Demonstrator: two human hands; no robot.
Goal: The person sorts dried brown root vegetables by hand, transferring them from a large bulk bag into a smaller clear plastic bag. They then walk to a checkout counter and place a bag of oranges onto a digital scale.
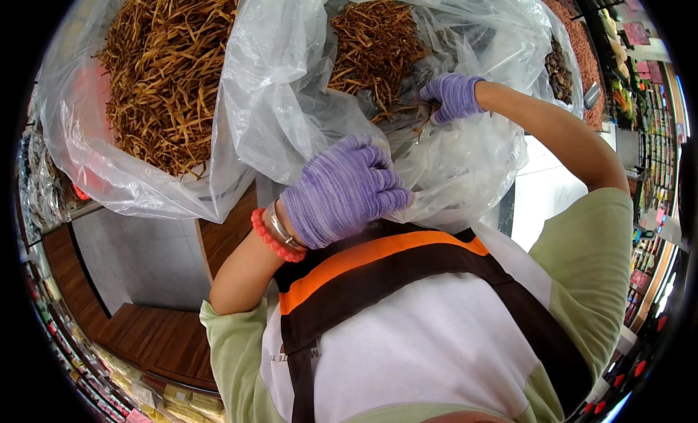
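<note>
My left hand [349, 191], in a purple knit glove, grips the near rim of a clear plastic bag [272, 90] with curled fingers. A silver bangle and a red bead bracelet [272, 240] circle its wrist. Inside that bag lies a heap of brown dried strands, apparently dried daylily buds [379, 46]. My right hand [452, 98], gloved alike, reaches into the bag's right side. Its fingers are bent around a few brown strands beside the heap; the fingertips are partly hidden.
To the left, another clear bag [65, 123] holds a larger heap of dried strands [163, 85]. Farther right are dark dried pieces [559, 71], reddish nuts or beans [581, 52] and a metal scoop [591, 95]. Stocked shelves [657, 150] line the right rim. Brown wood planks [158, 341] lie lower left.
</note>
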